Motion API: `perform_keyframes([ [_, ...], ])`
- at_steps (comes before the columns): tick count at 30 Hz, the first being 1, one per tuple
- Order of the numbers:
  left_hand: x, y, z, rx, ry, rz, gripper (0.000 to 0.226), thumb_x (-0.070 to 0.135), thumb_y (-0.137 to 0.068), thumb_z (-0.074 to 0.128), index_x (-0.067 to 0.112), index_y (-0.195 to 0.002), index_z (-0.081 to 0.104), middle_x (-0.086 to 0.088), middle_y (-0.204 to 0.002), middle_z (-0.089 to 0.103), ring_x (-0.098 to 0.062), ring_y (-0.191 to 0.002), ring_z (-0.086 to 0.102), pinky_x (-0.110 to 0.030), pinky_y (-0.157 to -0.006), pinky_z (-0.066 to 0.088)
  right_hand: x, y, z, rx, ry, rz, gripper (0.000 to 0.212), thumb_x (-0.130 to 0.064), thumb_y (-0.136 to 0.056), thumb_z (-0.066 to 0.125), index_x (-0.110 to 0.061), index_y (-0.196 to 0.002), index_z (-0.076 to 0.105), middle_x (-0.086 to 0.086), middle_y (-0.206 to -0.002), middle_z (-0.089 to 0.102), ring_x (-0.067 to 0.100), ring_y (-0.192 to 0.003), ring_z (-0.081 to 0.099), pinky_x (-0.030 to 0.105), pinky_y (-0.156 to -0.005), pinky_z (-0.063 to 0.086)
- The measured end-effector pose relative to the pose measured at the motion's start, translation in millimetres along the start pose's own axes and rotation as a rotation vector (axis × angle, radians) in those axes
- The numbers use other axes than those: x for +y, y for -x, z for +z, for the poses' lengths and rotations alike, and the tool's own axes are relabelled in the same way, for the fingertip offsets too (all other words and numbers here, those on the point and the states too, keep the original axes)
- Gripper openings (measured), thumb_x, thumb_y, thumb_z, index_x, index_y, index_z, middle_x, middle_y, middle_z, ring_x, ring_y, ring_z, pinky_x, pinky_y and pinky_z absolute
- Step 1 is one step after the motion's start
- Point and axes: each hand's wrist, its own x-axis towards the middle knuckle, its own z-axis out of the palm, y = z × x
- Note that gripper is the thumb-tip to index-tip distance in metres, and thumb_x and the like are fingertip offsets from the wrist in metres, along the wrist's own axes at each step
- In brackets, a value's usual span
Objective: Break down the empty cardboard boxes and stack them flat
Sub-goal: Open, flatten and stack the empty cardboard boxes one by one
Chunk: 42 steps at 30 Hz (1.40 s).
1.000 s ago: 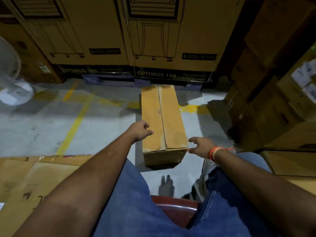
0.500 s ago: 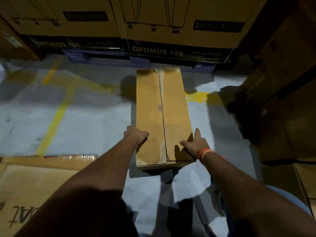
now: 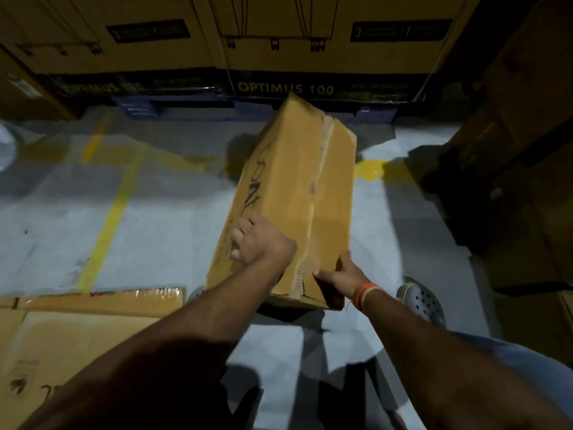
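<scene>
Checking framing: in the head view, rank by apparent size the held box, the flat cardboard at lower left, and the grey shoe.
1. Held box, though lifted toward the camera.
2. Flat cardboard, cut off by the frame, so truly uncertain against the box.
3. Grey shoe, clearly smallest.

Yellow floor lines (image 3: 109, 218), perforated shoe (image 3: 426, 301)

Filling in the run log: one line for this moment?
box tilted, closed | left hand grips side | right hand grips corner
</scene>
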Motion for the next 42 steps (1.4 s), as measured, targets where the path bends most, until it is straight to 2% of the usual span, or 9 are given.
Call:
perform_keyframes([
  [4, -3, 17, 32, -0.179, 0.252, 0.347, 0.058, 0.042, -0.087, 0.073, 0.026, -0.138, 0.052, 0.001, -0.133, 0.061, -0.024, -0.118, 0.058, -0.038, -0.098, 0.051, -22, 8, -4, 0.187, -0.164, -0.046, 0.048, -0.047, -0.088, 0.056, -0.016, -0.123, 0.067, 0.013, -0.13, 0.063, 0.035, -0.118, 0.058, 0.041, -0.104, 0.045],
  [11, -18, -25, 47, -0.098, 0.061, 0.204, 0.077, 0.061, -0.072, 0.078, 0.018, -0.13, 0.052, -0.01, -0.133, 0.052, -0.036, -0.124, 0.052, -0.049, -0.099, 0.052, -2, 23, -37, 0.301, -0.275, -0.023, 0.114, -0.067, -0.076, 0.072, -0.012, -0.158, 0.015, 0.014, -0.158, 0.038, 0.038, -0.14, 0.041, 0.048, -0.117, 0.033],
  [14, -27, -47, 47, -0.346, 0.203, 0.14, 0.099, 0.062, -0.07, 0.082, 0.014, -0.145, 0.039, -0.013, -0.14, 0.053, -0.036, -0.127, 0.054, -0.048, -0.101, 0.051, 14, 11, -36, 0.284, -0.34, -0.043, 0.11, -0.051, -0.082, 0.077, -0.021, -0.159, 0.004, 0.011, -0.155, 0.043, 0.037, -0.136, 0.045, 0.052, -0.116, 0.035],
  [17, -30, -48, 49, -0.526, 0.359, 0.083, 0.087, 0.056, -0.071, 0.085, 0.016, -0.134, 0.041, -0.008, -0.129, 0.062, -0.031, -0.114, 0.062, -0.042, -0.094, 0.054, 13, 2, -27, 0.253, -0.369, -0.089, 0.133, -0.061, -0.063, 0.083, -0.032, -0.159, -0.005, 0.003, -0.144, 0.054, 0.034, -0.133, 0.05, 0.054, -0.114, 0.038],
  [23, -4, -18, 26, -0.259, 0.335, -0.092, 0.092, 0.072, -0.053, 0.062, 0.019, -0.126, 0.043, -0.009, -0.127, 0.059, -0.035, -0.112, 0.059, -0.047, -0.097, 0.05, 20, -17, -30, 0.125, -0.366, -0.172, 0.138, -0.067, -0.053, 0.091, -0.036, -0.157, 0.007, -0.007, -0.142, 0.058, 0.023, -0.13, 0.054, 0.052, -0.113, 0.04],
  [27, 8, 29, -9, 0.0, 0.107, 0.127, 0.083, 0.068, -0.076, 0.057, 0.02, -0.142, 0.041, -0.008, -0.141, 0.047, -0.033, -0.127, 0.044, -0.047, -0.1, 0.038, 18, -34, -35, -0.008, -0.445, -0.087, 0.11, -0.067, -0.074, 0.079, -0.043, -0.157, 0.011, -0.009, -0.158, 0.038, 0.024, -0.143, 0.041, 0.052, -0.117, 0.035],
  [31, 6, 54, 3, -0.385, 0.314, 0.305, 0.069, 0.065, -0.066, 0.061, 0.03, -0.125, 0.06, 0.002, -0.126, 0.064, -0.027, -0.113, 0.062, -0.043, -0.094, 0.051, -14, -22, -40, 0.239, -0.216, 0.022, 0.08, -0.072, -0.092, 0.041, -0.008, -0.138, 0.055, 0.015, -0.135, 0.059, 0.035, -0.124, 0.055, 0.04, -0.106, 0.041],
  [34, 4, 65, 19, -0.608, 0.256, 0.41, 0.047, 0.051, -0.07, 0.072, 0.024, -0.108, 0.068, -0.001, -0.111, 0.071, -0.026, -0.101, 0.068, -0.041, -0.085, 0.057, -32, -13, -57, 0.358, -0.204, -0.012, 0.071, -0.059, -0.102, 0.039, 0.001, -0.139, 0.052, 0.022, -0.141, 0.055, 0.037, -0.129, 0.052, 0.04, -0.108, 0.041],
  [42, 15, 51, 28, -0.349, -0.009, 0.693, 0.06, 0.034, -0.089, 0.068, 0.011, -0.142, 0.05, -0.009, -0.143, 0.047, -0.029, -0.131, 0.05, -0.035, -0.104, 0.046, -13, 17, -56, 0.578, 0.656, -0.166, 0.087, -0.062, -0.087, 0.057, -0.019, -0.155, 0.027, 0.022, -0.161, 0.022, 0.041, -0.148, 0.024, 0.051, -0.115, 0.033],
])
